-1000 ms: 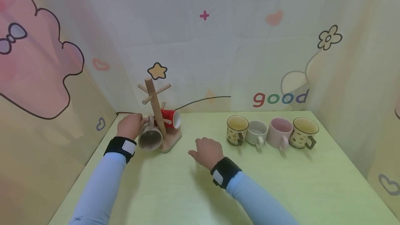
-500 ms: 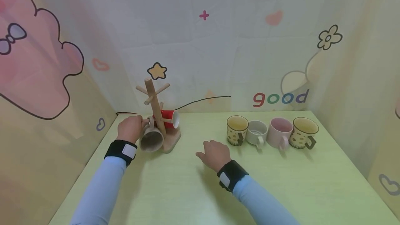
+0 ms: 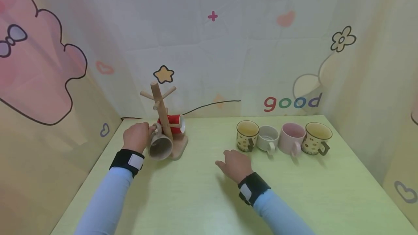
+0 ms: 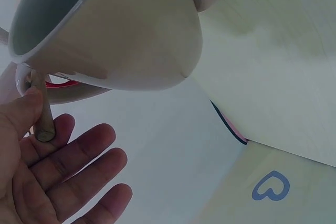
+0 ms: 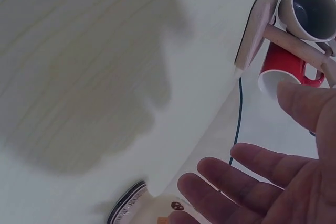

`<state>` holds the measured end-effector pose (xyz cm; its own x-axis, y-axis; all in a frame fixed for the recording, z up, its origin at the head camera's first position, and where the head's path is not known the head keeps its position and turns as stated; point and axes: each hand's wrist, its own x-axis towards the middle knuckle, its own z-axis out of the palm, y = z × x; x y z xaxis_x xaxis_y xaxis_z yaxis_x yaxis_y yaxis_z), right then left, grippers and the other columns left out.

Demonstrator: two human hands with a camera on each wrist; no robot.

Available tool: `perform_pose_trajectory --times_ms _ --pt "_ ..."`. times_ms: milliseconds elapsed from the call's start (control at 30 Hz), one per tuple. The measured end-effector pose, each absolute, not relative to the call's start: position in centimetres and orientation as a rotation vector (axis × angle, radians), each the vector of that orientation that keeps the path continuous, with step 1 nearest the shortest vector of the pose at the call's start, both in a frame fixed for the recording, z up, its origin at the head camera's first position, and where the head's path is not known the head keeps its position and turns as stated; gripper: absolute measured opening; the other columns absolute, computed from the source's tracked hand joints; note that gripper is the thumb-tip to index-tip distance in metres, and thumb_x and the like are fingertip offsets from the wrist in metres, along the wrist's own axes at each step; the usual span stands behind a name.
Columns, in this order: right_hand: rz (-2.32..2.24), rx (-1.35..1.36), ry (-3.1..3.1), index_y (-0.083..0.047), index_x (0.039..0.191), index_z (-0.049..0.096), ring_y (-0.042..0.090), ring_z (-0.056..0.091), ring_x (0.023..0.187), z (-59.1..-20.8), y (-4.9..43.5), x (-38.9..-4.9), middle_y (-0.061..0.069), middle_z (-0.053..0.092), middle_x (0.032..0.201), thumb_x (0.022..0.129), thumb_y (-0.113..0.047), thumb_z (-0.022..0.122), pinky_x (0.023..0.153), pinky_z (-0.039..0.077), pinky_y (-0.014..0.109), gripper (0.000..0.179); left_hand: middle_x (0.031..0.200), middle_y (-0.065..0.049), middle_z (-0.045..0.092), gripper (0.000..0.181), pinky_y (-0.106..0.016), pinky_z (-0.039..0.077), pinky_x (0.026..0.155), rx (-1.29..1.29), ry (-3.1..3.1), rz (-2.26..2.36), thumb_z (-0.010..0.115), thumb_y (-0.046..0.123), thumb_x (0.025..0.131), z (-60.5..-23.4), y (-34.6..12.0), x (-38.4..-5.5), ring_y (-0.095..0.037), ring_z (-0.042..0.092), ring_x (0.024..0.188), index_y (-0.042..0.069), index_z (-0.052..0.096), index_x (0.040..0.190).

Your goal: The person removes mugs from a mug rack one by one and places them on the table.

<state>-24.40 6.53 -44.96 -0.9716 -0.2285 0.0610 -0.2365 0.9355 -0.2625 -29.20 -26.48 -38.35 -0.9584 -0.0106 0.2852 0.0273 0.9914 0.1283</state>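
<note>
A wooden mug tree [image 3: 162,119] stands at the table's back left. A beige mug [image 3: 160,147] hangs by its handle from a low peg [image 4: 42,114], and a red mug [image 3: 173,124] hangs behind it. My left hand [image 3: 137,136] is at the beige mug's handle. In the left wrist view its fingers [image 4: 79,166] are spread and straight, with the thumb beside the peg. My right hand [image 3: 234,163] hovers over the table with fingers spread [image 5: 252,177], close in front of a yellow dotted mug [image 3: 247,136].
Right of that mug stand a white cup [image 3: 267,139], a pink mug [image 3: 291,137] and a second yellow dotted mug [image 3: 316,138], in a row. A black cable [image 3: 212,103] runs along the back wall. Patterned curtain walls enclose the green table [image 3: 196,198].
My right hand has moved right, toward the row of mugs. The left hand stays at the beige mug, and the mug tree has shifted slightly left.
</note>
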Motion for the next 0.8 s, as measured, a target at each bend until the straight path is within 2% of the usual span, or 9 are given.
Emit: perform_pose_trajectory --times_ms 333,600,800 --pt "0.503 0.274 -3.098 -0.003 0.121 0.067 0.034 0.066 0.101 -45.4 8.1 -22.9 0.016 0.069 0.113 0.094 -0.044 0.063 0.076 0.055 0.05 0.05 0.064 -0.014 0.056 0.038 -0.043 0.046 0.05 0.015 -2.843 -0.212 0.06 0.03 0.1 -38.3 -25.8 -28.6 -0.031 0.059 0.06 -0.006 0.065 0.088" --pt "0.541 0.25 -3.095 -0.001 0.12 0.067 0.035 0.065 0.103 -45.8 8.8 -22.2 0.017 0.069 0.113 0.094 -0.043 0.063 0.079 0.054 0.051 0.049 0.067 -0.013 0.057 0.028 -0.041 0.049 0.049 -0.003 -2.882 -0.133 0.061 0.024 0.1 -38.6 -25.3 -28.6 -0.028 0.057 0.059 -0.002 0.068 0.093" --pt "0.541 0.237 -3.086 0.0 0.118 0.067 0.035 0.066 0.099 -46.0 9.3 -22.1 0.018 0.069 0.11 0.094 -0.041 0.064 0.075 0.055 0.051 0.048 0.064 -0.013 0.055 0.038 -0.04 0.047 0.049 0.058 -2.872 -0.197 0.059 0.031 0.101 -38.8 -24.9 -28.5 -0.029 0.057 0.058 -0.005 0.067 0.09"
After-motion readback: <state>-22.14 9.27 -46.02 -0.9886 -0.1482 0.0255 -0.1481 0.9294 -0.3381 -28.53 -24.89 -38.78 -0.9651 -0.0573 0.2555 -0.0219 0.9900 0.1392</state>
